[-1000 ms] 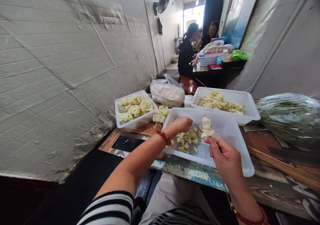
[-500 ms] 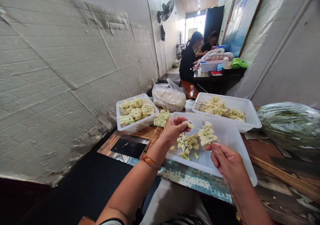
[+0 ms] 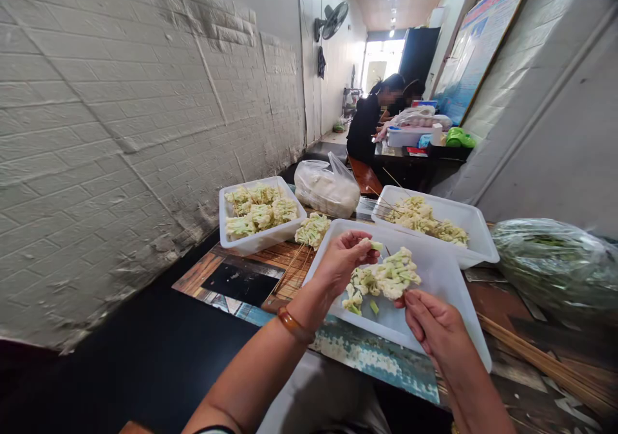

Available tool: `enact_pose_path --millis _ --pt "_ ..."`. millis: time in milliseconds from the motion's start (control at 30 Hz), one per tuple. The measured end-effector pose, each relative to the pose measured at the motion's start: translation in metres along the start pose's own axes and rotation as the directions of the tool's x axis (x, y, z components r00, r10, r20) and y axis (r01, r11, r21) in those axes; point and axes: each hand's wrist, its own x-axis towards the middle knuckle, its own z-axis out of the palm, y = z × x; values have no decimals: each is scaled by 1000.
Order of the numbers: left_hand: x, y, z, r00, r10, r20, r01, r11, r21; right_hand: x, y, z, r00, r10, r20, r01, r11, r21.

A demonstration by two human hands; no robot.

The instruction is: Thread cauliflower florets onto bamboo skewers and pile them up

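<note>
My left hand is pinched on a small cauliflower floret over the near white tray. My right hand grips the lower end of a thin bamboo skewer whose upper part carries several cauliflower pieces. The floret sits just left of the skewer's tip. Loose florets lie on the tray floor under both hands.
A white tub of skewered cauliflower stands at the left, another tray behind. A plastic bag, a wrapped green bundle and a pile of bare skewers lie around. Two people sit at a far table.
My left hand picked a floret from the tray and lifted it towards the skewer tip. My right hand raised the loaded skewer leftwards. The camera view tilted up slightly.
</note>
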Motion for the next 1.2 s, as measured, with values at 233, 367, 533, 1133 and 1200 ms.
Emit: enact_pose_path --millis 233,367,533,1133,1200 --pt "3 -12 1 999 -31 -38 27 994 -106 2 4 -2 996 -21 83 33 988 -154" --pt "3 -11 -1 999 -16 -35 11 990 -139 3 9 0 997 -57 52 67 976 -209" --pt "1 -10 -4 999 -17 -48 10 989 -145 5 17 1 994 -104 19 105 950 -294" --pt "1 -12 -6 998 -64 13 66 992 -109 3 17 1 991 -135 14 132 935 -328" --pt "1 -11 -5 997 -70 15 71 992 -103 4 17 1 992 -126 16 125 939 -319"
